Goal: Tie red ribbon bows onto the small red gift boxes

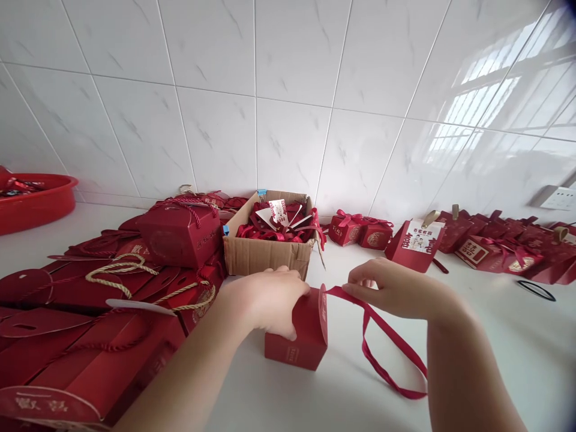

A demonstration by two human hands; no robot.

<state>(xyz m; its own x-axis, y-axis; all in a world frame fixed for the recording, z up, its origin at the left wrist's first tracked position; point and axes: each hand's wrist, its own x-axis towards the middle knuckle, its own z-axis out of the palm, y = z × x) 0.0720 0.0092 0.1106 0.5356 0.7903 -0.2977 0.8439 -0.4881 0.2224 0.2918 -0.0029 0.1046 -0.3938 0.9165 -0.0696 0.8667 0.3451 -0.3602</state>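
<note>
A small red gift box (302,336) stands on the white counter in front of me. My left hand (274,303) is wrapped over its top and left side, fingers pressed on the far edge. To the right, my right hand (378,291) pinches a dark red ribbon (391,336) between thumb and fingers. One stretch of the ribbon runs to the upper right edge of the gift box, and the rest hangs in a loop onto the counter. My left hand hides much of the box's top.
A cardboard box (270,255) of ribbons and cards sits behind the gift box. Red boxes with rope handles (180,231) pile up at left, beside a red basin (40,201). Ribboned boxes (499,255) and a black ring (536,290) lie at right. A tiled wall (292,144) bounds the back.
</note>
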